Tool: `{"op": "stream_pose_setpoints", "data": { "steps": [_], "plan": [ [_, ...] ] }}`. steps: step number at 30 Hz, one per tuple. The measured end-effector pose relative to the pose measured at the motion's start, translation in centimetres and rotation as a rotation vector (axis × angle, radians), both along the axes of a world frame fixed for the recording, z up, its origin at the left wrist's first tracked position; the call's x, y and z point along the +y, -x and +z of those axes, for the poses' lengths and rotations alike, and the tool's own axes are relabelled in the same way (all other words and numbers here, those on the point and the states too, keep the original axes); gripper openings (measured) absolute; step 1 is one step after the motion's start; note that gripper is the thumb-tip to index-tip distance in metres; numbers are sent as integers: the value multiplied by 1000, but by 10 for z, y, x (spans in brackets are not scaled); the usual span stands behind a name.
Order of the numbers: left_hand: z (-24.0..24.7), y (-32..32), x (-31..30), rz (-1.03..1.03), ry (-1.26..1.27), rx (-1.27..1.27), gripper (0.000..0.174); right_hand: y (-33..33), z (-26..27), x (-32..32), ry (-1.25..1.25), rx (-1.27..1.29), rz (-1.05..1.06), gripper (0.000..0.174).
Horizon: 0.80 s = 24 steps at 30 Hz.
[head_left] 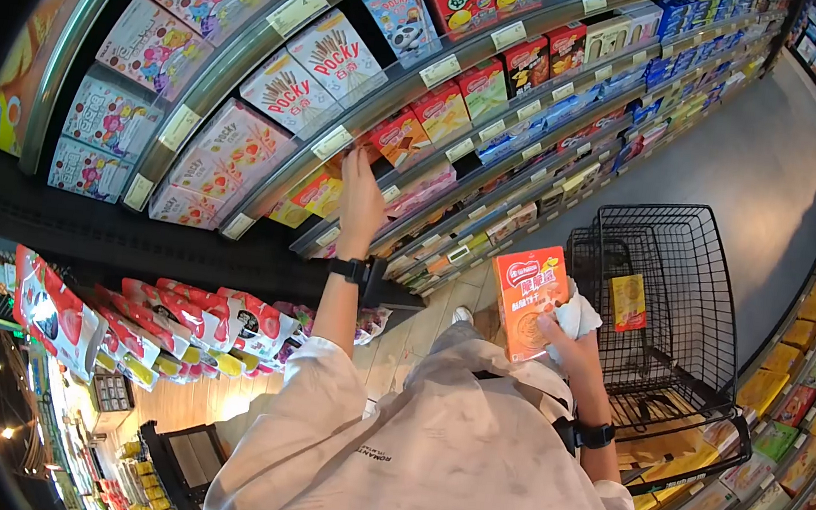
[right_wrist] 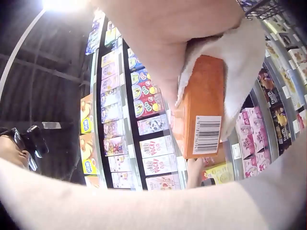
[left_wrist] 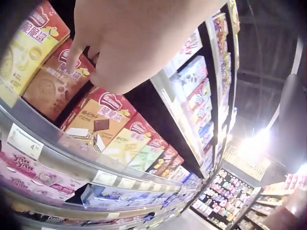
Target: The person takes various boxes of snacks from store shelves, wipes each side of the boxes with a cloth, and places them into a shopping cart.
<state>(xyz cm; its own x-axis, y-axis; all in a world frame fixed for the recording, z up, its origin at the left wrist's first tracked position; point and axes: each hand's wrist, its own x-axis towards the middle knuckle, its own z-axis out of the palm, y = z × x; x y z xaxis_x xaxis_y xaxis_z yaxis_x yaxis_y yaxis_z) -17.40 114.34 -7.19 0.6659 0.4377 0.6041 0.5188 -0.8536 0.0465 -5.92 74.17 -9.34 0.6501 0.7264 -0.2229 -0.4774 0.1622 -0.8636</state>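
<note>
My left hand (head_left: 361, 211) reaches up to a shelf of snack boxes. In the left wrist view that hand (left_wrist: 129, 43) has one finger extended against the front of a brown biscuit box (left_wrist: 50, 91); its other fingers are partly hidden. A yellow box (left_wrist: 24, 57) stands left of the brown one, and an orange box (left_wrist: 98, 120) is at its right. Near the cart, my right hand (head_left: 574, 345) grips an orange-red biscuit box (head_left: 524, 294) together with a white cloth (head_left: 577, 316). The right wrist view shows the box's barcode end (right_wrist: 206, 136) below the cloth (right_wrist: 247, 62).
A black wire cart (head_left: 671, 376) stands at the right, with a yellow packet (head_left: 628, 302) inside. White Pocky boxes (head_left: 291, 93) fill the shelf above my left hand. Red-and-white bags (head_left: 190, 316) hang at the lower left. A grey aisle floor (head_left: 712, 149) runs beyond the cart.
</note>
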Motion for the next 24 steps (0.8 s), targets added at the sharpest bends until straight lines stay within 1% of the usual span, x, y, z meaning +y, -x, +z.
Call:
{"op": "stream_pose_setpoints", "data": {
  "steps": [1, 2, 4, 6, 7, 9, 10, 11, 12, 13, 15, 19, 24],
  "plan": [
    [-3, 0, 9, 42, 101, 32, 46, 2, 0, 1, 60, 16, -3, 48],
    [-6, 0, 17, 86, 201, 63, 49, 4, 3, 2, 60, 13, -9, 48],
    [-14, -3, 31, 109, 176, 81, 46, 6, 12, 7, 89, 4, -2, 48],
    [-18, -7, 38, 192, 181, 137, 34, 6, 10, 9, 92, -6, -9, 48],
    [-17, -10, 40, 187, 182, 139, 34, 6, 10, 10, 82, -4, 0, 50],
    [-14, -17, 45, 256, 154, 128, 20, 5, 11, 12, 73, -1, 8, 51],
    [-16, -19, 51, 252, 154, 131, 20, 4, 13, 14, 56, 15, 20, 51],
    [-18, -19, 60, 281, 214, 129, 18, 3, 14, 15, 40, 29, 34, 52],
    [-19, -20, 65, 308, 273, 125, 20, 3, 14, 16, 41, 28, 32, 52],
    [-21, -21, 69, 305, 274, 125, 20, 3, 13, 17, 51, 23, 31, 54],
    [-24, -21, 72, 356, 227, 52, 26, 3, 9, 18, 63, 16, 28, 57],
    [-24, -19, 73, 389, 262, 97, 29, 3, -1, 20, 75, 22, 50, 55],
    [-25, -19, 74, 374, 274, 59, 30, 3, 5, 22, 104, 13, 79, 51]
  ]
}}
